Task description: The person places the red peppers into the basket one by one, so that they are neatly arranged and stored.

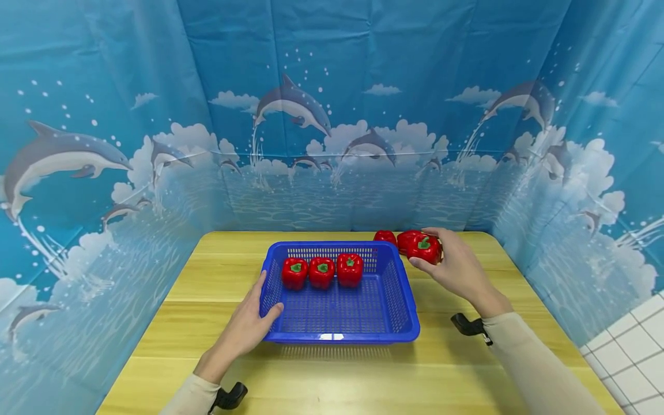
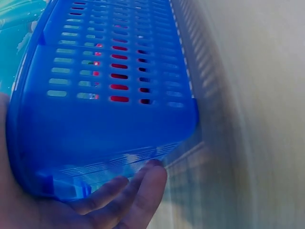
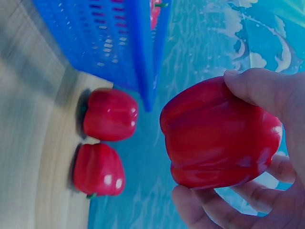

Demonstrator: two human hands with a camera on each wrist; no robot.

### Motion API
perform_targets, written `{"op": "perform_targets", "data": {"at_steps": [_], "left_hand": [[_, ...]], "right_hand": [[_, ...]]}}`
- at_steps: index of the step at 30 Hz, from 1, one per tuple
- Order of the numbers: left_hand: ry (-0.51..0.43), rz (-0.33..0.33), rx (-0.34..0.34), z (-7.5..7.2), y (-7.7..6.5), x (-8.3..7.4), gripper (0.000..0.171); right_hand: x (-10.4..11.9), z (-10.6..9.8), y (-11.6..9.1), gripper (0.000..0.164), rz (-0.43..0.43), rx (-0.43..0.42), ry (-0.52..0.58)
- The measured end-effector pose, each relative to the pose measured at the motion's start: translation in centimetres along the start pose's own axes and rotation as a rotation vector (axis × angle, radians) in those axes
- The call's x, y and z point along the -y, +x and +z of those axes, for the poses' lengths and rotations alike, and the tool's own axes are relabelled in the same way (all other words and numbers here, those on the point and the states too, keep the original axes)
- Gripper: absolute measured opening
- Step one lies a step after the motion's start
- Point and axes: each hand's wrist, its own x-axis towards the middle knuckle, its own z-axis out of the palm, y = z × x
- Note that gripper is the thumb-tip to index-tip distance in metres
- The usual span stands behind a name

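Observation:
A blue plastic basket [image 1: 337, 339] stands on the table, with three red bell peppers in a row along its far side, among them the left pepper [image 1: 294, 276] and the right pepper [image 1: 350, 273]. My left hand [image 1: 246, 323] grips the basket's left rim, thumb over the edge and fingers against the outer wall [image 2: 109, 124]. My right hand [image 1: 456, 265] holds another red bell pepper [image 3: 219, 136] between thumb and fingers, lifted to the right of the basket. In the right wrist view, two more peppers lie on the table below it, an upper pepper [image 3: 110, 114] and a lower pepper [image 3: 99, 169].
The yellow wooden table [image 1: 207, 323] extends on both sides of the basket. A blue dolphin-print curtain [image 1: 332, 190] encloses its back and sides. White tiles [image 1: 633, 346] show at the lower right. A black strap mount [image 1: 469, 325] sits at the right wrist.

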Motion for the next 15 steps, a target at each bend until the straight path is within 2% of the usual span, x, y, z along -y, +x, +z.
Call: {"op": "perform_targets", "data": {"at_steps": [15], "left_hand": [[0.041, 0.001, -0.033, 0.6, -0.3, 0.4, 0.090]], "right_hand": [[3.7, 0.6, 1.1, 0.080, -0.056, 0.051, -0.002]]}}
